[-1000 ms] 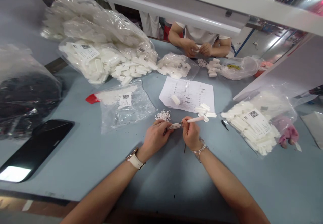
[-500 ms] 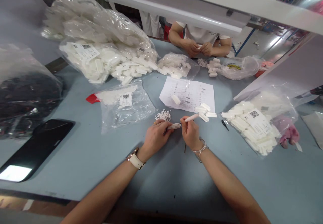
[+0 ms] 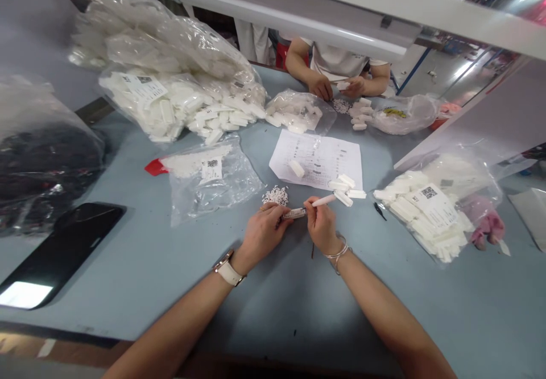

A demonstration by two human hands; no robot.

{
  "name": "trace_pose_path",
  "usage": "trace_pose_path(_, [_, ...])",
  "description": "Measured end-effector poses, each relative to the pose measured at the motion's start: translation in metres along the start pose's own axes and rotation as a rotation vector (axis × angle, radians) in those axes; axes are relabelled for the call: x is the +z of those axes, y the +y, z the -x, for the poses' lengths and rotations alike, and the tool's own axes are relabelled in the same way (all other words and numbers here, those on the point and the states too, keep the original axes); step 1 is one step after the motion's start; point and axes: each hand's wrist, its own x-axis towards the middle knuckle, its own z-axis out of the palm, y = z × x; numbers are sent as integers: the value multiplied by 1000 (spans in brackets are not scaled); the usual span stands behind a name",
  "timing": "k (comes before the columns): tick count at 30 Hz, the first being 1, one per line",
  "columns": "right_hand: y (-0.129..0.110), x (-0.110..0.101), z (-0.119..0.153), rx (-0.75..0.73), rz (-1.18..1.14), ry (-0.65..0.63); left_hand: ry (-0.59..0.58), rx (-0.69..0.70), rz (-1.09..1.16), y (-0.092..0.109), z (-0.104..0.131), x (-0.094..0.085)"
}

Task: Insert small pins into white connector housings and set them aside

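Note:
Between finger and thumb, my left hand (image 3: 264, 232) grips a small white strip-like part (image 3: 295, 213) with dark marks along it. My right hand (image 3: 323, 228) is closed around a white pen-like tool (image 3: 324, 200), its tip at the right end of the part. Just beyond my left hand lies a pile of tiny white pieces (image 3: 275, 195). Several white blocks (image 3: 343, 188) sit past my right hand, at the edge of a printed sheet (image 3: 281, 160). Another white block (image 3: 297, 168) rests on the sheet.
Bags of white parts stand at the back left (image 3: 170, 111) and right (image 3: 430, 214). A clear bag (image 3: 213, 185) with a red scoop (image 3: 156, 167) lies left of centre, a black tray (image 3: 63, 254) further left. Across the table a person's hands (image 3: 321, 86) handle a white part.
The hands of the person across the table have moved apart, one lowered toward a small pile of pieces. My own hands have hardly moved.

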Motion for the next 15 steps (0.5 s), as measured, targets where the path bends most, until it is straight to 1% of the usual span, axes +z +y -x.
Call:
trace_pose_path(7, [0, 0, 1, 46, -64, 24, -4, -11, -4, 1, 0, 0])
trace_pose_path(15, [-2, -1, 0, 14, -41, 1, -1, -7, 10, 0, 0, 0])
